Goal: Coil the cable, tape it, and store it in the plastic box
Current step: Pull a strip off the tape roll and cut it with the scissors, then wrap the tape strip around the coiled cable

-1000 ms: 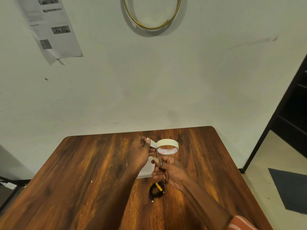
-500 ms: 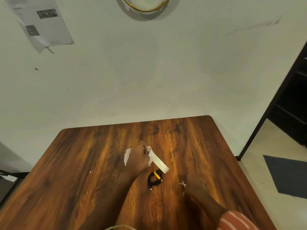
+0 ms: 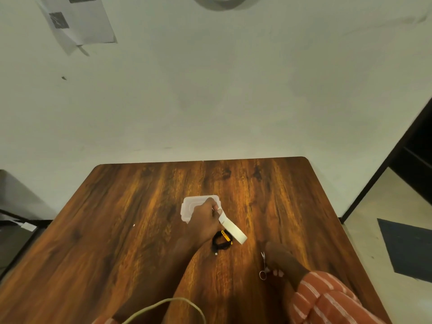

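- The left hand (image 3: 203,220), a little below the centre of the frame, pinches one end of a cut strip of pale tape (image 3: 232,228) between thumb and fingers; the strip slants down to the right, its free end above the table.
- The coiled black cable (image 3: 221,242) lies on the wooden table (image 3: 117,218) just below the tape strip and beside the left wrist, with a yellow tag on its upper right side; any marks on the tag are too small to read. One small connector end sticks out at the coil's lower left.
- The clear plastic box (image 3: 188,206) sits on the table just above the left hand, which covers its lower right part.
- The right hand (image 3: 281,260), lower right of the frame, rests over a small pair of scissors (image 3: 263,265) lying on the table; whether its fingers are closed on them cannot be told.
- A striped orange sleeve (image 3: 327,298) covers the right forearm.
- A printed sheet of paper (image 3: 79,19) hangs on the wall in the upper left of the frame; its print is too blurred to read.
- A pale cord (image 3: 168,302) loops across the bottom edge.
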A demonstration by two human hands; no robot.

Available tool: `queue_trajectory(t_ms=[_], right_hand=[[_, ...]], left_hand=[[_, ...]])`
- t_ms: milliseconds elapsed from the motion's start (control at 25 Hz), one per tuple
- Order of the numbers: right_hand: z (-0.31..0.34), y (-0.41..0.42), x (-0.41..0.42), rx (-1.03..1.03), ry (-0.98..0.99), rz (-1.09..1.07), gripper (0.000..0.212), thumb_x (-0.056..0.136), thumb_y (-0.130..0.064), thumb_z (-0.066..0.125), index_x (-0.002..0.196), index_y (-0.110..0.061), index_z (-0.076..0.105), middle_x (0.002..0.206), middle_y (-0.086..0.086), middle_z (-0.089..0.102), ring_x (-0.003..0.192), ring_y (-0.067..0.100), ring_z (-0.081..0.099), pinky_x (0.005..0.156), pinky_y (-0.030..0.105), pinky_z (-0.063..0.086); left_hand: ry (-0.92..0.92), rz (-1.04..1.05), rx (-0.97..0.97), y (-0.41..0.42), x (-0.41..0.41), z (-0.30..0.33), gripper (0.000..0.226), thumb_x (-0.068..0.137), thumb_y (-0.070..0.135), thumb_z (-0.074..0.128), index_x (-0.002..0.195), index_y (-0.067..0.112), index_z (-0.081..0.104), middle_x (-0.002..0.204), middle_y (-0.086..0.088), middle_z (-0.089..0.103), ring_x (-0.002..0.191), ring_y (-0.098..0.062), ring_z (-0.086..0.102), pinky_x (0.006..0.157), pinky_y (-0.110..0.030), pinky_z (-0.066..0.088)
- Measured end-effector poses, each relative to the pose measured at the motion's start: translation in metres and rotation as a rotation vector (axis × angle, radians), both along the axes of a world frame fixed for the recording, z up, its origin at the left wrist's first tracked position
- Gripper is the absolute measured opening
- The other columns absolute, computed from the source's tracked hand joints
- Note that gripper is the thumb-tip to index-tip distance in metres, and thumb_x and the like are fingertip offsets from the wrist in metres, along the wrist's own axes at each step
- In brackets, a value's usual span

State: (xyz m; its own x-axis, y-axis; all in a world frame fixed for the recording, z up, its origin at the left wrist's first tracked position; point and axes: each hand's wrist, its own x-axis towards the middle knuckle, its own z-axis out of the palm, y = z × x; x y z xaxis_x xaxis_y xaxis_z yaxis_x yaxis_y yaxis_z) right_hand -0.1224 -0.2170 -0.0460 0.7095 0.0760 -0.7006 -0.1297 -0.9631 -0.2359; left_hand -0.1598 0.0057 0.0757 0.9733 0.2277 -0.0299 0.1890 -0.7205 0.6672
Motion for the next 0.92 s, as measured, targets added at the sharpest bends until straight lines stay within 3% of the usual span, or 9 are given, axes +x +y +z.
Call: queue_trajectory(t_ms=[120, 200, 280, 320, 400, 520, 640, 800, 920], right_hand=[[0.007, 0.001, -0.001, 0.063, -0.252, -0.043, 0.028, 0.089, -0.031, 0.064, 0.11, -0.013, 0.062, 0.086, -0.002, 0.062, 0.078, 0.013, 0.065, 0.065, 0.027, 0.053], [0.027, 0.009, -0.008, 0.526, -0.4, -0.257, 0.027, 0.087, -0.037, 0.064, 0.111, -0.025, 0.061, 0.1, -0.008, 0.063, 0.096, 0.014, 0.063, 0.081, 0.031, 0.051], [0.059, 0.022, -0.015, 1.02, -0.346, -0.368, 0.053, 0.078, -0.05, 0.067, 0.126, -0.031, 0.056, 0.117, -0.009, 0.064, 0.11, 0.01, 0.061, 0.09, 0.033, 0.051], [0.07, 0.028, -0.015, 1.104, -0.299, -0.321, 0.063, 0.073, -0.057, 0.067, 0.13, -0.033, 0.052, 0.12, -0.009, 0.065, 0.111, 0.007, 0.061, 0.09, 0.031, 0.051], [0.087, 0.036, -0.014, 1.168, -0.237, -0.188, 0.051, 0.079, -0.048, 0.07, 0.123, -0.026, 0.058, 0.109, 0.003, 0.072, 0.095, 0.008, 0.067, 0.078, 0.025, 0.052], [0.106, 0.034, -0.002, 1.065, -0.21, -0.024, 0.01, 0.088, -0.021, 0.069, 0.097, -0.016, 0.071, 0.071, 0.015, 0.07, 0.058, 0.011, 0.061, 0.057, 0.023, 0.047], [0.097, 0.021, 0.012, 0.638, -0.134, 0.138, 0.019, 0.088, -0.02, 0.068, 0.098, -0.004, 0.067, 0.056, -0.001, 0.064, 0.047, 0.007, 0.058, 0.048, 0.021, 0.047], [0.044, 0.002, 0.028, 0.228, -0.405, 0.134, 0.031, 0.084, -0.039, 0.069, 0.095, -0.01, 0.066, 0.088, 0.002, 0.067, 0.086, 0.017, 0.067, 0.074, 0.03, 0.05], [0.01, -0.013, 0.035, 0.196, -0.393, 0.081, 0.043, 0.082, -0.031, 0.072, 0.118, -0.011, 0.063, 0.116, 0.004, 0.063, 0.109, 0.022, 0.062, 0.087, 0.027, 0.044]], left_hand=[[0.013, 0.012, -0.03, -0.004, 0.0, 0.001, 0.005, 0.099, 0.016, 0.055, 0.103, 0.017, 0.057, 0.099, 0.006, 0.062, 0.079, -0.009, 0.06, 0.063, -0.013, 0.044], [0.005, 0.005, -0.066, -0.004, 0.006, 0.001, 0.003, 0.099, 0.017, 0.055, 0.098, 0.019, 0.056, 0.101, 0.003, 0.067, 0.083, -0.014, 0.066, 0.069, -0.021, 0.053], [0.0, -0.003, -0.086, -0.004, 0.012, 0.002, 0.005, 0.099, 0.019, 0.055, 0.095, 0.022, 0.055, 0.1, 0.0, 0.069, 0.086, -0.018, 0.07, 0.079, -0.037, 0.06], [-0.005, -0.018, -0.077, -0.004, 0.014, 0.004, 0.006, 0.099, 0.019, 0.056, 0.094, 0.023, 0.054, 0.098, -0.001, 0.07, 0.085, -0.019, 0.071, 0.081, -0.042, 0.061], [-0.016, -0.103, -0.078, -0.004, 0.016, 0.008, 0.009, 0.095, 0.018, 0.062, 0.096, 0.023, 0.054, 0.094, -0.004, 0.072, 0.084, -0.02, 0.073, 0.08, -0.044, 0.061], [-0.064, -0.298, 0.264, 0.003, 0.014, 0.017, 0.026, 0.089, 0.016, 0.068, 0.113, 0.015, 0.058, 0.104, 0.005, 0.07, 0.09, -0.013, 0.07, 0.076, -0.024, 0.057], [-0.181, -0.294, 0.458, 0.018, 0.016, 0.019, 0.021, 0.093, 0.019, 0.062, 0.113, 0.017, 0.058, 0.106, 0.0, 0.071, 0.082, -0.015, 0.067, 0.062, -0.018, 0.046], [-0.176, -0.064, 0.019, 0.028, 0.013, 0.013, 0.004, 0.092, 0.025, 0.066, 0.091, 0.021, 0.066, 0.09, 0.015, 0.063, 0.079, -0.006, 0.058, 0.063, -0.017, 0.039], [-0.066, 0.06, -0.331, 0.021, 0.003, 0.003, 0.007, 0.088, 0.017, 0.072, 0.093, 0.012, 0.072, 0.086, 0.005, 0.069, 0.073, -0.004, 0.064, 0.06, -0.011, 0.047]])
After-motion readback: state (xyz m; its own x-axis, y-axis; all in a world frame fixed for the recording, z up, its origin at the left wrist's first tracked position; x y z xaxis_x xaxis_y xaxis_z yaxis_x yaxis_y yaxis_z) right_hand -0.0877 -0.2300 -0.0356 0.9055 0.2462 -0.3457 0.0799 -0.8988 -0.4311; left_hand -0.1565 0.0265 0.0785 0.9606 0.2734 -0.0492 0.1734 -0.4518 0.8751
